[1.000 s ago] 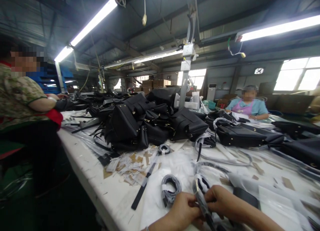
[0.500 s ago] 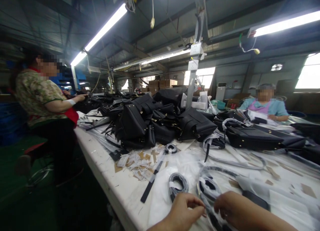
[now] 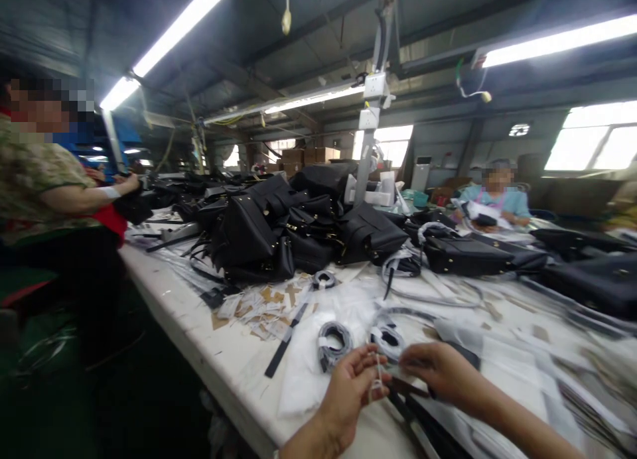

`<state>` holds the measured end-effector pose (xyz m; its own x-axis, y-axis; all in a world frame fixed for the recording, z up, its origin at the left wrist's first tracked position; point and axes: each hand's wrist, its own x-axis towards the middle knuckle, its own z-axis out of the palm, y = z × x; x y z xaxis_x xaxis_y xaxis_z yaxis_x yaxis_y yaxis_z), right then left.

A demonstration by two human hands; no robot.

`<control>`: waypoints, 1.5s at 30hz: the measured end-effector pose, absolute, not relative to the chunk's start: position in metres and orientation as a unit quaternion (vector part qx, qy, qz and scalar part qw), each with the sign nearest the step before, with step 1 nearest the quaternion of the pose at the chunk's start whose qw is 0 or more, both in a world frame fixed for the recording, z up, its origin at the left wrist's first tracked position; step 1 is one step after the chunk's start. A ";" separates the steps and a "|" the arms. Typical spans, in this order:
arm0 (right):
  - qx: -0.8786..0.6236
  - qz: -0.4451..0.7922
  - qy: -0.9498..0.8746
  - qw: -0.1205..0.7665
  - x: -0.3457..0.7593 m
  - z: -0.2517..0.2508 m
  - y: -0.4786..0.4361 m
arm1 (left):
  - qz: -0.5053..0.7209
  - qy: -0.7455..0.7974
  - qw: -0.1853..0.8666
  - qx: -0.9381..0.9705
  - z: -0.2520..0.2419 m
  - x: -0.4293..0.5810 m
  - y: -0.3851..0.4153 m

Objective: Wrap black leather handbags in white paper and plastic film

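Observation:
Near the bottom centre, my left hand [image 3: 346, 389] pinches a thin white string [image 3: 378, 373], which stands up from its fingers. My right hand [image 3: 442, 373] is just to its right, with the fingers curled round a dark blade-like tool [image 3: 411, 387] that points at my left hand. Motion blur hides the tool's exact kind. Beyond my hands lie two coiled black straps wrapped in clear plastic, the left coil [image 3: 334, 346] and the right coil [image 3: 388, 339]. Below the hands, a dark wrapped strap [image 3: 411, 422] runs to the bottom edge.
Black handbags [image 3: 249, 240] are heaped across the middle of the white table [image 3: 219, 359]. Paper and card scraps [image 3: 263, 306] lie before them, beside a flat black strap [image 3: 286, 343]. A metal post [image 3: 365, 164] rises behind. One person stands left; another sits far right.
My left hand has lifted a little and now has the white string in it. A dark blade-like tool now shows at my right hand. The view has swung to the right.

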<state>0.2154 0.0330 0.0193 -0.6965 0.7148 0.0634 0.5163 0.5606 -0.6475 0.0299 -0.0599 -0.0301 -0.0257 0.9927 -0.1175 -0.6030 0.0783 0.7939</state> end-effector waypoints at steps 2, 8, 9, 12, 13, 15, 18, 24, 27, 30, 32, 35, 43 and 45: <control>-0.382 0.342 -0.835 0.201 0.215 0.018 0.028 | 0.617 0.385 0.628 0.277 -0.034 0.030 -0.059; -0.394 0.369 -0.811 0.225 0.217 0.014 0.021 | 0.596 0.424 0.608 0.308 -0.042 0.028 -0.056; -0.392 0.367 -0.813 0.225 0.217 0.013 0.020 | 0.596 0.426 0.604 0.314 -0.041 0.028 -0.056; -0.398 0.336 -0.824 0.224 0.220 0.013 0.018 | 0.603 0.429 0.594 0.314 -0.040 0.028 -0.057; -0.402 0.320 -0.830 0.217 0.220 0.014 0.018 | 0.607 0.431 0.593 0.306 -0.041 0.028 -0.057; -0.408 0.285 -0.848 0.184 0.220 0.015 0.019 | 0.615 0.433 0.593 0.288 -0.043 0.028 -0.055; -0.421 0.210 -0.879 0.080 0.216 0.019 0.021 | 0.616 0.434 0.594 0.280 -0.049 0.028 -0.053; -0.436 0.116 -0.891 -0.040 0.195 0.024 0.027 | 0.613 0.434 0.593 0.291 -0.051 0.027 -0.053; -0.429 0.095 -0.896 -0.061 0.188 0.028 0.027 | 0.615 0.437 0.592 0.284 -0.051 0.025 -0.055; -0.431 0.086 -0.897 -0.046 0.191 0.039 0.027 | 0.612 0.435 0.600 0.275 -0.053 0.023 -0.055; -0.444 0.087 -0.892 -0.023 0.196 0.046 0.028 | 0.607 0.434 0.602 0.284 -0.054 0.023 -0.055; -0.450 0.125 -0.884 0.021 0.206 0.047 0.031 | 0.601 0.437 0.596 0.304 -0.055 0.025 -0.054; -0.406 0.343 -0.829 0.175 0.210 0.021 0.026 | 0.599 0.460 0.564 0.334 -0.058 0.031 -0.050; -0.407 0.275 -0.851 0.184 0.207 0.020 0.023 | 0.593 0.470 0.541 0.366 -0.059 0.032 -0.049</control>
<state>0.2068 0.0229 0.0197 -0.6005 0.7946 0.0894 0.5916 0.5167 -0.6189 0.0321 -0.0492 -0.0590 -0.1459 0.9865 -0.0746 -0.2983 0.0280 0.9541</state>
